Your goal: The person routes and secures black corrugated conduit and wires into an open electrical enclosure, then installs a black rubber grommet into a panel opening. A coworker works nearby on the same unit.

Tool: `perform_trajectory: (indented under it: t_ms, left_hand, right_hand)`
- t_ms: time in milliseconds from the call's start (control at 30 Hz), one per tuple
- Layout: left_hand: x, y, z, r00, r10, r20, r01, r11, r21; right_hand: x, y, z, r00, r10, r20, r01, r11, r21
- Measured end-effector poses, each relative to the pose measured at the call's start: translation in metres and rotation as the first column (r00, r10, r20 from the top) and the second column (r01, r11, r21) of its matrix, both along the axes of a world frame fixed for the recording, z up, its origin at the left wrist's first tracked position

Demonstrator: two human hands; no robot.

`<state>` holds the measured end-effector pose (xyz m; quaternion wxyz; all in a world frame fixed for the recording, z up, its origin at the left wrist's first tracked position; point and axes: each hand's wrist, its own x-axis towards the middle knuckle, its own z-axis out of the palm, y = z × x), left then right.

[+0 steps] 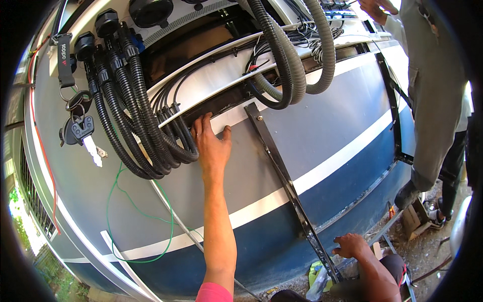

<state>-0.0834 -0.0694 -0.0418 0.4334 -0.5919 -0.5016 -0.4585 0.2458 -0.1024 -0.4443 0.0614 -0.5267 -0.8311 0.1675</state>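
My left hand [211,143] lies on the upper edge of a large panel [322,121] striped grey, white and blue. Its fingertips reach the dark slot above that edge, the thumb stands apart, and I see nothing in its grasp. Beside it hangs a looped bundle of black corrugated hoses [136,95] with plugs on top. At lower right, my right hand [350,245] is held off to the side near the lower end of a black metal bar [276,166]. Its fingers are loosely bent and apart, with nothing visible in them.
Grey corrugated hoses [324,50] and thin black cables [221,55] loop above the panel. Keys [83,128] hang from a strap at left, near a thin green wire [172,221]. Another person [432,100] stands at right, by a cardboard box [416,219] on the ground.
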Motion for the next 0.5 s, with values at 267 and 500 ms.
perform_trajectory:
  t_ms: [267, 500]
  left_hand:
    - [-0.0016, 0.0006, 0.0002, 1.000, 0.004, -0.009, -0.003, 0.999, 0.035]
    - [-0.0003, -0.0001, -0.0004, 1.000, -0.001, -0.003, 0.001, 0.999, 0.042]
  right_hand:
    - [0.0004, -0.0012, -0.0002, 1.000, 0.002, -0.029, -0.002, 1.000, 0.000]
    - [-0.0003, 0.0000, 0.0017, 1.000, -0.004, -0.009, 0.004, 1.000, -0.022]
